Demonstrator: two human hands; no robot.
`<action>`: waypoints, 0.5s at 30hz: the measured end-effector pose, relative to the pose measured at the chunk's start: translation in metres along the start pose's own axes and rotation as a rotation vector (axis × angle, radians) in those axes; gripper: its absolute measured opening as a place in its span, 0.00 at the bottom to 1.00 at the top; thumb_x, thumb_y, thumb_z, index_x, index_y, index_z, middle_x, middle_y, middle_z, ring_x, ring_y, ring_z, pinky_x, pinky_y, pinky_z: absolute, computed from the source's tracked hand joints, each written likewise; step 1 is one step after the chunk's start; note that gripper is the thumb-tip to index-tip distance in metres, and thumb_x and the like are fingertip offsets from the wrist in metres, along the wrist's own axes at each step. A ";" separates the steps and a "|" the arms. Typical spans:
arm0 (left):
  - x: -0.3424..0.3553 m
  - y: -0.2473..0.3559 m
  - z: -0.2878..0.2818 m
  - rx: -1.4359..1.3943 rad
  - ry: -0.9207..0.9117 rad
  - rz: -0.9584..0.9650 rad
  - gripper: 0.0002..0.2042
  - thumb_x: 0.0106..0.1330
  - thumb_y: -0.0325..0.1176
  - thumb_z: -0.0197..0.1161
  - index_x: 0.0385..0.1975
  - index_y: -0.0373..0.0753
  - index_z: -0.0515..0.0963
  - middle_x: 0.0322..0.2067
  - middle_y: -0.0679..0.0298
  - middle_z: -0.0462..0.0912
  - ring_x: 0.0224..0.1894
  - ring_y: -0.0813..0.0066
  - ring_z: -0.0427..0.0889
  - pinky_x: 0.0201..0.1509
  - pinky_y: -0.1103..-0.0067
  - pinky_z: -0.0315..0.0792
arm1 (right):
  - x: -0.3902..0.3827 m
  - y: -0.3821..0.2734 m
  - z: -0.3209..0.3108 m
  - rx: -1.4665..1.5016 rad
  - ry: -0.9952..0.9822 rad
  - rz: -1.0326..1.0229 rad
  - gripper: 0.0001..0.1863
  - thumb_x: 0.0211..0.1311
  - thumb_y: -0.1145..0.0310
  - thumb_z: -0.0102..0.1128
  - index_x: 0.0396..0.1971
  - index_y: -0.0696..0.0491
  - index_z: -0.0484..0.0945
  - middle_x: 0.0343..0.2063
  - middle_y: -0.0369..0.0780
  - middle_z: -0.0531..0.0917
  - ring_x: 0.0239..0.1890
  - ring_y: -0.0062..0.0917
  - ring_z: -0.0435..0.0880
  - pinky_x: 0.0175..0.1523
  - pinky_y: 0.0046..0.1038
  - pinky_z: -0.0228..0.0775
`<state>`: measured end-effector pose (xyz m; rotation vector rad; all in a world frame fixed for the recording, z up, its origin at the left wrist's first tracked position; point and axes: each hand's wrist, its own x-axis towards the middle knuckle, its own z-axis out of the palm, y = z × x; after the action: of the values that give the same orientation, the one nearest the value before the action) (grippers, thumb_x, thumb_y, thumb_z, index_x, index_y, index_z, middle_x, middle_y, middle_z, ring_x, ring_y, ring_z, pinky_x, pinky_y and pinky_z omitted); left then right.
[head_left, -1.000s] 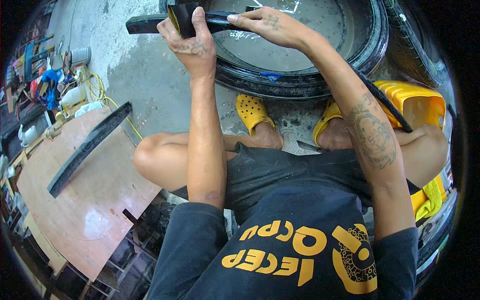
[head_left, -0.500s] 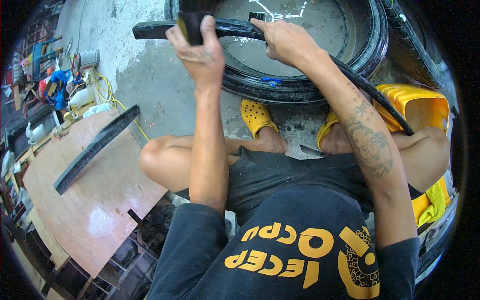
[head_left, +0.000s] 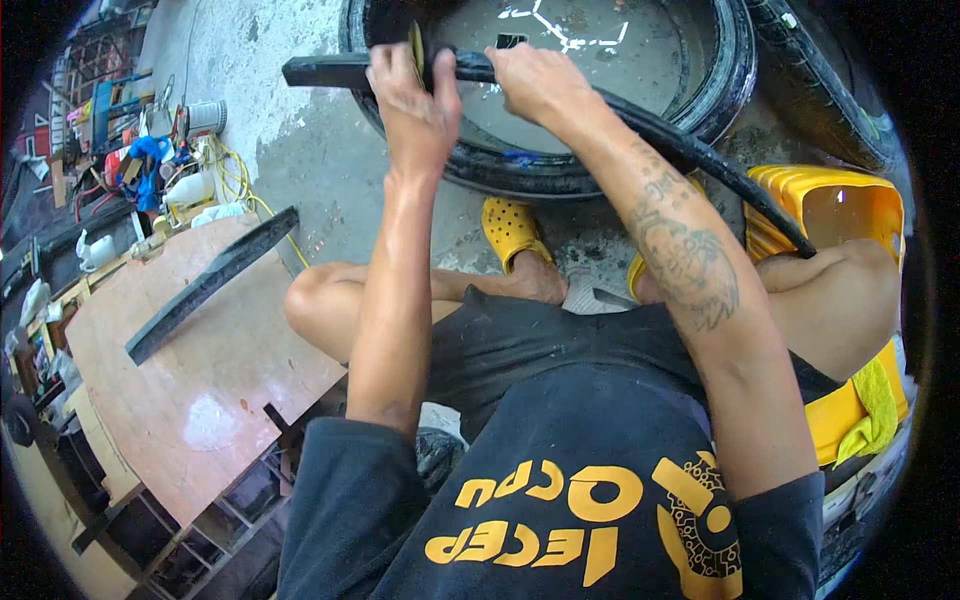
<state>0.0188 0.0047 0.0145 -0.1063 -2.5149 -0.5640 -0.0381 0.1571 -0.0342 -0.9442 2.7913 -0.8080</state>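
A long, curved black strip (head_left: 325, 71) is held crosswise above a round black tub (head_left: 560, 182). My right hand (head_left: 540, 85) is closed round its middle. From there the strip runs under my right forearm to my right knee. My left hand (head_left: 413, 112), blurred by motion, wraps over the strip left of my right hand, thumb on the near-right side. In it is a thin dark sheet (head_left: 416, 48) with a yellowish face, resembling sandpaper and seen nearly edge-on. Fingers hide where sheet and strip meet. Liquid reflecting white light lies in the tub, with a small dark square (head_left: 512, 41).
Another black strip (head_left: 212, 286) lies on a wooden board (head_left: 290, 345) at left. A yellow crate (head_left: 880, 205) stands by my right knee, a yellow-green cloth (head_left: 870, 410) below it. Bottles, a yellow cord (head_left: 235, 180) and tools clutter the far left. A large black tyre-like piece (head_left: 820, 85) leans at far right.
The view has shifted slightly. My right hand has come nearer my left. The dark sheet has turned from showing its broad face to nearly edge-on as my left hand moves on the strip.
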 end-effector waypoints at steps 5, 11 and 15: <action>-0.027 0.027 0.017 -0.034 -0.002 -0.073 0.13 0.66 0.32 0.64 0.40 0.28 0.72 0.41 0.40 0.71 0.44 0.39 0.70 0.48 0.53 0.65 | -0.005 -0.004 0.000 -0.010 -0.061 0.073 0.11 0.64 0.73 0.53 0.35 0.56 0.86 0.36 0.48 0.89 0.40 0.43 0.90 0.44 0.41 0.84; 0.007 0.001 0.005 0.067 -0.030 -0.117 0.12 0.66 0.31 0.63 0.40 0.27 0.73 0.42 0.41 0.71 0.43 0.40 0.70 0.50 0.53 0.65 | 0.002 -0.006 -0.005 -0.004 -0.013 0.028 0.11 0.62 0.74 0.54 0.37 0.57 0.86 0.38 0.49 0.88 0.43 0.42 0.89 0.47 0.40 0.84; -0.024 0.040 0.010 -0.010 -0.064 -0.202 0.13 0.64 0.31 0.64 0.40 0.27 0.73 0.43 0.42 0.71 0.46 0.40 0.70 0.52 0.52 0.66 | -0.003 0.000 -0.001 0.002 -0.047 0.042 0.10 0.61 0.73 0.56 0.37 0.57 0.85 0.38 0.50 0.88 0.42 0.41 0.89 0.46 0.40 0.84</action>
<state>0.0420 0.0458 0.0089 0.1300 -2.6024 -0.6632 -0.0365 0.1592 -0.0336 -0.8889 2.7597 -0.7722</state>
